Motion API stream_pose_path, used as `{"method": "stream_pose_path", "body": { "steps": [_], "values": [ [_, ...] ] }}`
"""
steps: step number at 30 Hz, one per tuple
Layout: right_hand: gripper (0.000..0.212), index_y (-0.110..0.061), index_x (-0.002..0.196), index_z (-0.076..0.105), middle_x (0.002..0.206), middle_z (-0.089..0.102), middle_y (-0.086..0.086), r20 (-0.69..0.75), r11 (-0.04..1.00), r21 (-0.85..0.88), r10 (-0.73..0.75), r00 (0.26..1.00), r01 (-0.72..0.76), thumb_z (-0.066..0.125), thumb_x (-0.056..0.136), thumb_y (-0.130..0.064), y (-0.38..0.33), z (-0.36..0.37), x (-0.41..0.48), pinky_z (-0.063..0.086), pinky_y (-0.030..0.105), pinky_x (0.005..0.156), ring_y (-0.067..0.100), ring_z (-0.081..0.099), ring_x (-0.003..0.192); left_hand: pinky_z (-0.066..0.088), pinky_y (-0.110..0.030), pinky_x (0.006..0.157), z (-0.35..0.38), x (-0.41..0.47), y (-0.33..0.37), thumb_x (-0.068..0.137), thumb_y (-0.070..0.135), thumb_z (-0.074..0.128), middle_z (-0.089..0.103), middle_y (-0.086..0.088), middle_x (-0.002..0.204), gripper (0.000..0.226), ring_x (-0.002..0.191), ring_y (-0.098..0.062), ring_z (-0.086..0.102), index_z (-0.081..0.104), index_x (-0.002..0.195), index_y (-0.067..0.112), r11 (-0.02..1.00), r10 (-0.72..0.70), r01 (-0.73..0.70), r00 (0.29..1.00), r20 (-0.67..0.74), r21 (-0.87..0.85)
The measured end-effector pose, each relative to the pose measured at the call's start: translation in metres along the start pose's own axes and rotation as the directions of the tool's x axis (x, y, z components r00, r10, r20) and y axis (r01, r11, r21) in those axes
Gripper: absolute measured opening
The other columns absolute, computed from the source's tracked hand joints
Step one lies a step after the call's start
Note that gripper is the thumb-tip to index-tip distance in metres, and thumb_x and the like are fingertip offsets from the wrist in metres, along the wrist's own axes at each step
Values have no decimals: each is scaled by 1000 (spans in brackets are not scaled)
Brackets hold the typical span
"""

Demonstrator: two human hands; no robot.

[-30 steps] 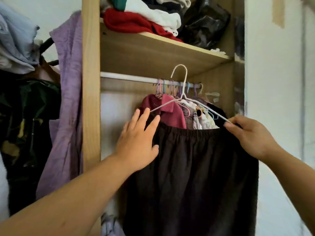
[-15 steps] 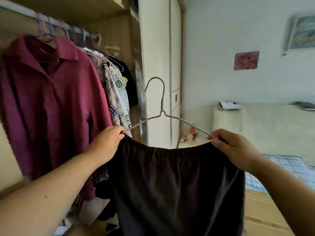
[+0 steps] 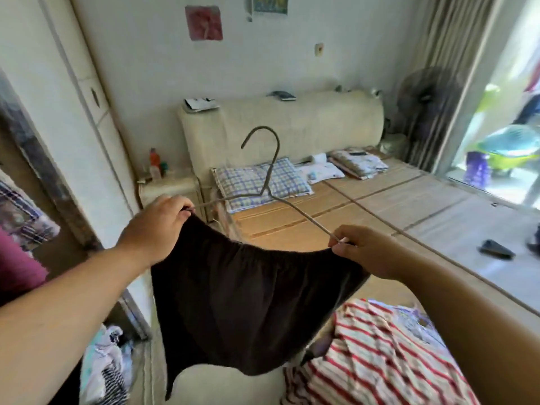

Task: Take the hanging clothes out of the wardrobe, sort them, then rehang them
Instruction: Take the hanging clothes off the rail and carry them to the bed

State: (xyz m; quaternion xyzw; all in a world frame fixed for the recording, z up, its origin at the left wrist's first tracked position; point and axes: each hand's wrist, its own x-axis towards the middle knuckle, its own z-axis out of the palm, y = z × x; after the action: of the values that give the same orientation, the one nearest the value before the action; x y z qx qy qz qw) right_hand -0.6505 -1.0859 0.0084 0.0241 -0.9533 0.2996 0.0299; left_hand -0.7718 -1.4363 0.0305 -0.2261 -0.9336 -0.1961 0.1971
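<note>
- The left hand (image 3: pixel 157 226) is closed on 1 end of the wire hanger (image 3: pixel 264 182), pinching the waistband of the dark garment (image 3: pixel 248 302) there.
- The right hand (image 3: pixel 368 252) is closed on the other end, gripping wire and waistband together.
- The garment hangs between the 2 hands, out over the bed (image 3: pixel 380 206) and above a red-striped garment (image 3: pixel 380 361) lying in the foreground; the hanger's hook stands free above.
- The step in hand looks like carrying this piece to the sorting pile.
- To do it well, I would keep both ends level so the waistband does not slide off the wire.
- Lowering it flat beside the striped piece, not on top, would keep the sorted items separate.
- Mind the hook: it could snag the bedding if tilted.
</note>
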Motion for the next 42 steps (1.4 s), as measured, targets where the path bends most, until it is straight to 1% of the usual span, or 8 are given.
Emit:
{"method": "stream_pose_path", "body": {
  "steps": [9,15,22,32,34,35,38,42],
  "values": [
    [13,-30,78,63,69,63,-7,-83,936,44,353,932,-351,63,87,-21,107,-88,-145,38,6,48,-9,51,49,40,-38,84,113,34,166,95,16,50,56,-5,97,14,97,-28,54,62,102,13,925,308,-264,941,137,-273],
    [11,-38,78,62,74,66,-8,-136,798,18,598,790,-602,60,87,-32,216,-86,-204,44,21,56,2,60,63,43,-38,79,233,37,261,96,26,45,51,3,98,12,90,-20,52,56,100,28,913,368,-236,829,421,-333],
    [11,-36,85,57,76,60,-12,-18,628,36,778,628,-777,51,94,-31,358,-40,-210,40,19,54,5,57,68,42,-34,71,371,41,337,96,33,39,48,7,97,13,86,-18,52,51,100,33,965,262,-201,679,686,-171],
    [20,-24,79,54,82,61,-3,115,496,70,858,501,-865,45,96,-29,511,32,-157,37,26,62,15,57,79,44,-37,75,524,50,370,98,32,35,48,-1,106,24,93,-22,54,50,115,25,981,34,-180,549,835,78],
    [18,-24,79,53,88,63,1,95,481,149,863,496,-864,47,96,-25,527,42,-145,41,28,68,18,59,85,48,-37,79,546,48,367,97,31,38,45,0,108,26,90,-19,54,49,120,26,991,12,-119,565,825,67],
    [11,-23,91,58,99,63,2,86,481,184,861,502,-857,48,95,-25,533,46,-138,44,28,77,18,59,94,48,-36,83,554,48,366,97,30,41,44,0,114,29,94,-18,54,47,125,28,996,7,-78,577,817,47],
    [41,-18,136,44,132,49,3,74,529,179,834,547,-830,49,95,-26,537,49,-120,32,28,104,18,43,125,38,-38,104,563,46,365,94,32,47,21,-4,151,50,130,-22,40,31,142,33,1000,7,3,580,815,-11],
    [53,-25,145,31,146,34,-4,76,651,130,746,662,-748,49,95,-30,514,42,-82,26,23,107,11,34,133,27,-40,114,540,49,359,93,37,49,-2,-1,159,64,143,-21,19,18,148,30,999,35,-11,585,810,-35]
  ]
}}
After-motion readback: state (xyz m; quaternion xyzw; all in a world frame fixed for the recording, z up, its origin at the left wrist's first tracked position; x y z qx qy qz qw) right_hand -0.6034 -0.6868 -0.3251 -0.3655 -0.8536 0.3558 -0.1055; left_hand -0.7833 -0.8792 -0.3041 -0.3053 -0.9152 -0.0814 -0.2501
